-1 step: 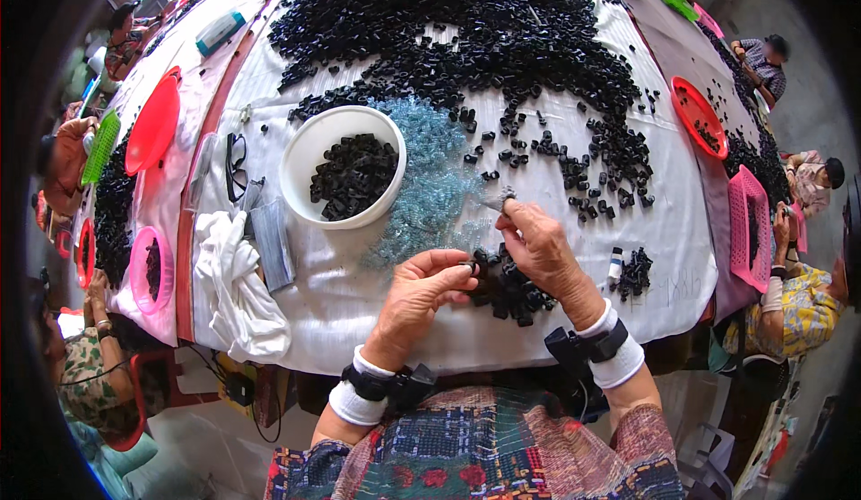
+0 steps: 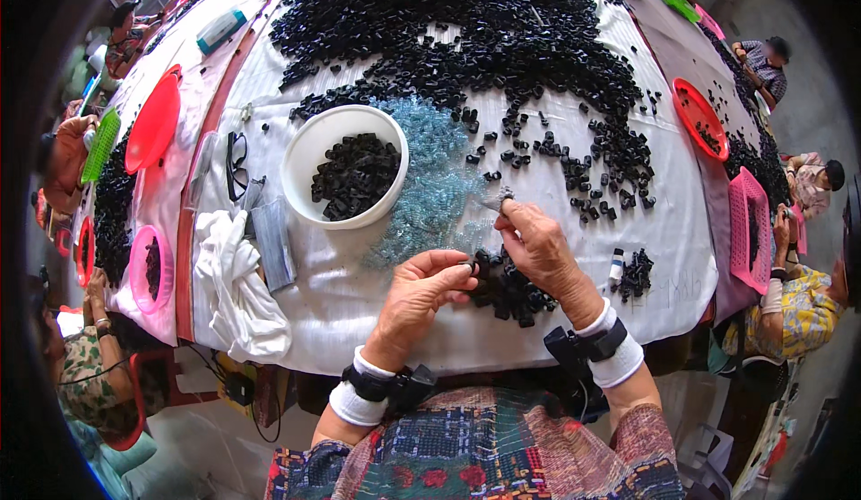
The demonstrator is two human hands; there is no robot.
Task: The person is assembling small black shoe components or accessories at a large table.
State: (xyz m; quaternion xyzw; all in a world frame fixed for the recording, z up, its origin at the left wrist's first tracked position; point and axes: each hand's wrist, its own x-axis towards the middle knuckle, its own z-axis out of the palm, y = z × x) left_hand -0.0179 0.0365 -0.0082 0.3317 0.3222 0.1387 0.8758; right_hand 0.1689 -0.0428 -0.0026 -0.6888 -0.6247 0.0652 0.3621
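My left hand [image 2: 414, 292] pinches a small black plastic piece [image 2: 474, 269] between thumb and forefinger. Just right of it, my right hand [image 2: 545, 247] is closed on a small grey, pointed thing [image 2: 493, 202] whose kind I cannot make out; its narrow end points left. Below and between both hands lies a small heap of black plastic pieces [image 2: 516, 295]. Clear bluish small parts [image 2: 430, 186] spread beyond my fingers. Left of them stands a white bowl [image 2: 293, 177] partly filled with black pieces [image 2: 354, 177].
A large pile of black pieces [image 2: 430, 16] covers the far table. Glasses [image 2: 236, 166], a blue mask [image 2: 272, 244] and white cloth [image 2: 235, 285] lie left. A small bottle [image 2: 616, 267] stands right beside more pieces. Other people sit at both sides near red trays [image 2: 700, 119].
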